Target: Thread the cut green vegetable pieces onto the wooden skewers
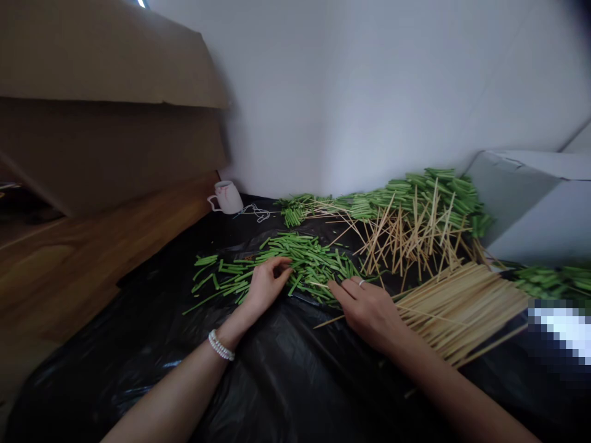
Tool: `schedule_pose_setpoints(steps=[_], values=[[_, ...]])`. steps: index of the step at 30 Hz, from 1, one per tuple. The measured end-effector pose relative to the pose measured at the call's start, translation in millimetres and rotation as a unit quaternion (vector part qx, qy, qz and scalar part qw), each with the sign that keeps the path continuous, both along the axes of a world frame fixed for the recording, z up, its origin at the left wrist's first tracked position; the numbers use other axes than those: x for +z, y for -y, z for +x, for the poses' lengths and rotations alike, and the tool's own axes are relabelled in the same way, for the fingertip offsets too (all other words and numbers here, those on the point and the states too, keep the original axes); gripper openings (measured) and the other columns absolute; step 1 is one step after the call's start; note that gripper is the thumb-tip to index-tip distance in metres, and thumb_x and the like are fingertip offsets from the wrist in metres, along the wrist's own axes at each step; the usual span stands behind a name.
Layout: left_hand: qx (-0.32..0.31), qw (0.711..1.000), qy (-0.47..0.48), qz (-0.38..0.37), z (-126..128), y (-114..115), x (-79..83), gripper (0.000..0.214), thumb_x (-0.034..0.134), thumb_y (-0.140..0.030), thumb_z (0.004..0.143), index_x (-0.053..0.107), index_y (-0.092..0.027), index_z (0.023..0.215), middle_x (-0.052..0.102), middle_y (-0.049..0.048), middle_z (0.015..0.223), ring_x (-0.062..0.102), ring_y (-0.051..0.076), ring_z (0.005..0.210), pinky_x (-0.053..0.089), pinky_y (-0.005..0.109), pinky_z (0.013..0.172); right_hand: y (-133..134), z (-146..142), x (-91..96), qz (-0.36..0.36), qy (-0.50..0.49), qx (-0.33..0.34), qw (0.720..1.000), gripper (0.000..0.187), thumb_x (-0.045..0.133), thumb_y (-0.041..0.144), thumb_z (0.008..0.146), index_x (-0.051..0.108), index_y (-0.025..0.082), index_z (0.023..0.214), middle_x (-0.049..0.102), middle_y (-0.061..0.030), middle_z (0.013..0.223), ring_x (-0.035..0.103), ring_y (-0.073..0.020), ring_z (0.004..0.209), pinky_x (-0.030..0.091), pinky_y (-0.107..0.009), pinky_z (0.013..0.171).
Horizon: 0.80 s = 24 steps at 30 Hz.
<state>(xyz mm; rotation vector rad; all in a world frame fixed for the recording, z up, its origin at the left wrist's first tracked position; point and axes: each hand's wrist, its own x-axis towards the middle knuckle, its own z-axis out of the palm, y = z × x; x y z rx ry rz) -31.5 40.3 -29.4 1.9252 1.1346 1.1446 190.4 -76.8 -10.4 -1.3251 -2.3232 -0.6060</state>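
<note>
The left hand [265, 284] rests on a loose pile of green stalk pieces [309, 261] spread over a black plastic sheet [286, 381] that covers the counter. Its grip is drawn together, the fingertips bent down onto the pieces at its 1 o'clock side; whether a piece is pinched between them cannot be told. A pearl bracelet [220, 346] sits on that wrist.

The right hand [369, 311] lies just at 3 o'clock of the left one, fingers stretched flat toward the same pile, a ring [361, 283] on one finger. A single stick [323, 322] runs out from under the palm toward 8 o'clock. The thumb is hidden, so I cannot tell if this grip is clamped on the stick or lying loose.

At 3 o'clock of the right hand, touching it, lies a neat bundle of bare wooden skewers [466, 307]. At 12 o'clock of it, a heap of loaded skewers [415, 215] leans toward the wall, green at the far ends.

A white cup [226, 197] stands at 11 o'clock of the left hand, well apart, with a white cord [256, 213] just beside it. A cardboard box [106, 123] fills the 10 o'clock corner, and a white box [540, 203] stands at 2 o'clock.
</note>
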Motion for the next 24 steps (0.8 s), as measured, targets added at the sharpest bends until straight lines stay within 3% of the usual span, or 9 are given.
schedule_pose_setpoints(steps=[2, 4, 7, 10, 17, 24], values=[[0.004, 0.999, 0.04, -0.02, 1, 1, 4.6, 0.016, 0.073, -0.022, 0.074, 0.076, -0.023, 0.089, 0.068, 0.0037, 0.079, 0.058, 0.018, 0.075, 0.042, 0.027, 0.074, -2, 2, -1.2, 0.015, -0.021, -0.005, 1.0, 0.038, 0.044, 0.0, 0.083, 0.062, 0.007, 0.115, 0.063, -0.0083, 0.084, 0.054, -0.0216, 0.082, 0.044, -0.032, 0.076], [-0.022, 0.991, 0.099, -0.089, 4, 5, 8.5, 0.018, 0.074, -0.024, 0.074, 0.076, -0.02, 0.091, 0.068, 0.0042, 0.08, 0.058, 0.017, 0.076, 0.043, 0.026, 0.074, -3, 4, -2.0, 0.023, -0.03, -0.012, 0.999, 0.039, 0.041, 0.0, 0.084, 0.061, 0.005, 0.117, 0.064, -0.0093, 0.085, 0.054, -0.0215, 0.084, 0.043, -0.031, 0.078], [-0.095, 0.944, 0.209, -0.238, 8, 14, 12.0, 0.026, 0.076, -0.03, 0.073, 0.075, -0.018, 0.096, 0.069, 0.004, 0.081, 0.059, 0.014, 0.073, 0.046, 0.026, 0.073, -3, 5, -2.8, 0.048, -0.029, -0.019, 0.998, 0.039, 0.04, 0.002, 0.086, 0.06, 0.007, 0.119, 0.063, -0.0071, 0.081, 0.053, -0.0184, 0.074, 0.041, -0.029, 0.068], [-0.144, 0.896, 0.276, -0.316, 12, 24, 14.2, 0.029, 0.079, -0.03, 0.071, 0.074, -0.016, 0.095, 0.07, 0.0044, 0.087, 0.061, 0.012, 0.074, 0.047, 0.023, 0.073, -1, 3, -3.6, 0.084, -0.027, -0.014, 0.996, 0.039, 0.04, 0.003, 0.087, 0.06, 0.01, 0.12, 0.061, -0.003, 0.075, 0.049, -0.015, 0.06, 0.035, -0.029, 0.058], [-0.186, 0.875, 0.28, -0.349, 13, 34, 17.9, 0.028, 0.08, -0.025, 0.07, 0.073, -0.014, 0.095, 0.073, 0.0067, 0.088, 0.066, 0.012, 0.076, 0.049, 0.022, 0.074, 2, -1, -6.8, 0.087, -0.021, -0.02, 0.996, 0.04, 0.04, 0.004, 0.088, 0.06, 0.013, 0.121, 0.06, -0.0006, 0.073, 0.048, -0.0131, 0.055, 0.032, -0.029, 0.057], [-0.164, 0.867, 0.294, -0.368, 15, 33, 15.1, 0.026, 0.082, -0.028, 0.067, 0.073, -0.014, 0.087, 0.074, 0.0056, 0.08, 0.067, 0.011, 0.07, 0.05, 0.022, 0.071, 2, -1, -11.2, 0.061, -0.028, -0.019, 0.998, 0.044, 0.041, 0.002, 0.085, 0.06, 0.015, 0.122, 0.058, 0.0003, 0.073, 0.048, -0.0125, 0.054, 0.03, -0.028, 0.056]])
